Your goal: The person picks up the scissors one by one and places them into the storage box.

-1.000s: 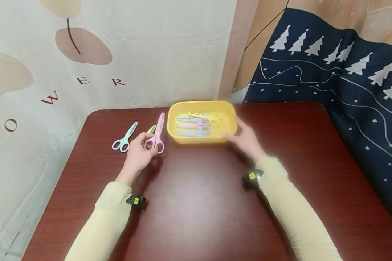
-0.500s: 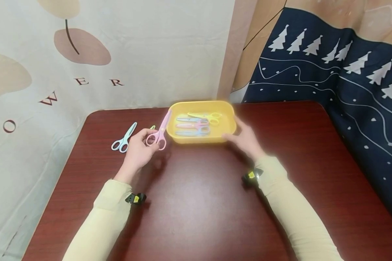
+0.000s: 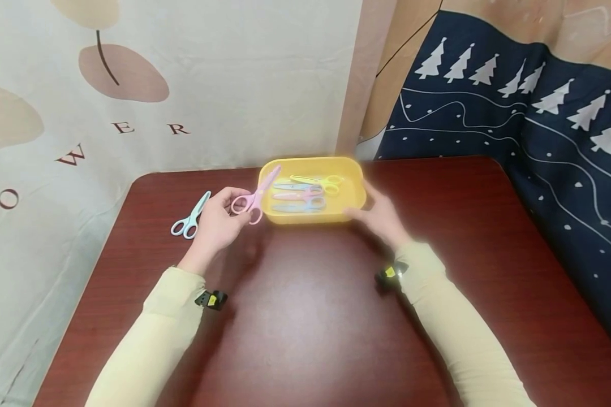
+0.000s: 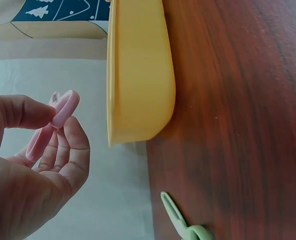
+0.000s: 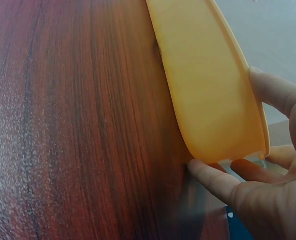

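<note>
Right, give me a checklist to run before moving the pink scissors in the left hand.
1. Pink scissors pinched by left hand at the handles: ok.
2. Yellow box held: ok, right hand grips its right end.
3. Blade tip over box: ok, above its left end.
4. Handles over box: not ok, they're left of it.
5. Blue scissors and green scissors clear of box: ok, both lie apart.
6. Gap between blades and rim: cannot tell.

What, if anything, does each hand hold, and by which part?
The left hand pinches the pink scissors at the finger loops; the right hand grips the yellow tray at its right end.
</note>
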`<action>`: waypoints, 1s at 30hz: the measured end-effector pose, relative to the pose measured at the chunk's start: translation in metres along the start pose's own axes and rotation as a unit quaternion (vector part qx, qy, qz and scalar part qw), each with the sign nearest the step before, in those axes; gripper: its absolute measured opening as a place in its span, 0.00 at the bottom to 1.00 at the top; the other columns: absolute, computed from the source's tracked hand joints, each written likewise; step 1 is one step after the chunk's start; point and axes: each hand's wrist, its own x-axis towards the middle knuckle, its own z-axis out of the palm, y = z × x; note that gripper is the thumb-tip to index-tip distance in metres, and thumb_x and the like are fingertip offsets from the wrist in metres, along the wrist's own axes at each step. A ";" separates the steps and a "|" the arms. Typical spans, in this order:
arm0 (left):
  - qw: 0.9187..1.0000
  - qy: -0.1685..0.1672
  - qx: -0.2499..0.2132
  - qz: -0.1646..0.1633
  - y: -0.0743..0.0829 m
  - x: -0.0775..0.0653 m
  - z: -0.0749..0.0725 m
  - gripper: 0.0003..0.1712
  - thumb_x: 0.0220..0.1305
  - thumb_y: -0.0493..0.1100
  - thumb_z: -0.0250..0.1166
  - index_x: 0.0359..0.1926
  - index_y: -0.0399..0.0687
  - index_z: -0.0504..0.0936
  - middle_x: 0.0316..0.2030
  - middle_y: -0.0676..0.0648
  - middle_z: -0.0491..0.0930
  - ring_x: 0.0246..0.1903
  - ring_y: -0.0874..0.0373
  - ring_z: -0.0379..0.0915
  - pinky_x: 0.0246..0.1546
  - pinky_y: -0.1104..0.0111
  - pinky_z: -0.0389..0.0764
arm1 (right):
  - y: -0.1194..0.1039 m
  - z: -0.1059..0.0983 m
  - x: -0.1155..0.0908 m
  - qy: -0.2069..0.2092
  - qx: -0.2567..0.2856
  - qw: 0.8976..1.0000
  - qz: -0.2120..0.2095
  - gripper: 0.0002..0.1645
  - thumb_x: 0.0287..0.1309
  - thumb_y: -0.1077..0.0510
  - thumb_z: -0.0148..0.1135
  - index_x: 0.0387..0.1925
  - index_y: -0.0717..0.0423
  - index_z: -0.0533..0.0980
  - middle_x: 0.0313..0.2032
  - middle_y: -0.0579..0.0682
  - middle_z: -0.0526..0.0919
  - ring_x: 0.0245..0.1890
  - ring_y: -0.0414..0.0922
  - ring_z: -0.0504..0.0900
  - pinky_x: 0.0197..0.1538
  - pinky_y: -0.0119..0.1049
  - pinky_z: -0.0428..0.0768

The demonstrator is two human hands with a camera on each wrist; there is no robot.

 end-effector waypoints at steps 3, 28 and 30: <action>1.000 -0.006 -0.009 0.006 0.005 0.002 0.001 0.21 0.64 0.32 0.70 0.58 0.37 0.79 0.51 0.36 0.84 0.48 0.46 0.78 0.44 0.69 0.77 | 0.000 0.000 0.001 0.003 -0.003 1.000 0.000 0.56 0.58 0.50 0.77 0.82 0.39 0.55 0.77 0.47 0.64 0.73 0.47 0.68 0.76 0.49 0.67; 0.997 -0.061 0.015 0.041 0.040 0.030 0.017 0.23 0.64 0.30 0.64 0.60 0.36 0.78 0.48 0.36 0.82 0.41 0.48 0.73 0.40 0.68 0.73 | -0.001 0.000 -0.001 0.002 0.002 1.000 0.004 0.57 0.57 0.49 0.77 0.81 0.36 0.55 0.78 0.44 0.63 0.73 0.44 0.68 0.76 0.46 0.67; 0.997 -0.066 0.024 0.042 0.044 0.032 0.018 0.23 0.64 0.30 0.64 0.60 0.37 0.79 0.46 0.37 0.81 0.40 0.48 0.72 0.38 0.67 0.73 | 0.000 0.000 0.000 0.001 0.000 1.000 0.004 0.57 0.57 0.49 0.77 0.81 0.36 0.55 0.77 0.45 0.64 0.73 0.45 0.68 0.76 0.47 0.67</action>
